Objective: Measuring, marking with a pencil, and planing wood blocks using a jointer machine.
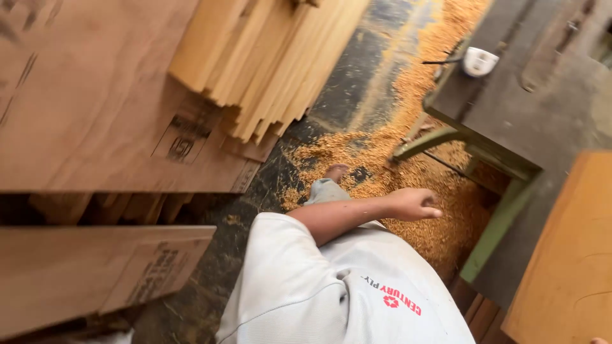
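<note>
the person is walking across a workshop floor, looking down over a pale shirt (299, 293). the right hand (414, 204) is swinging out in front with fingers loosely curled together, holding nothing and touching nothing. it is hanging over the sawdust (421, 165) heaped at the foot of the green machine (503, 216), which is the nearest thing to it. the left hand is not showing.

to do this well, i judge the bare foot (336, 172) should be landing on the dark floor (370, 83), clear of the loose drift and the steel leg.

counting: one hand, one foot, two plywood stacks (83, 108), one bundle of leaning boards (274, 57), one orange panel (567, 255), one white fitting (479, 61) on the machine.
</note>
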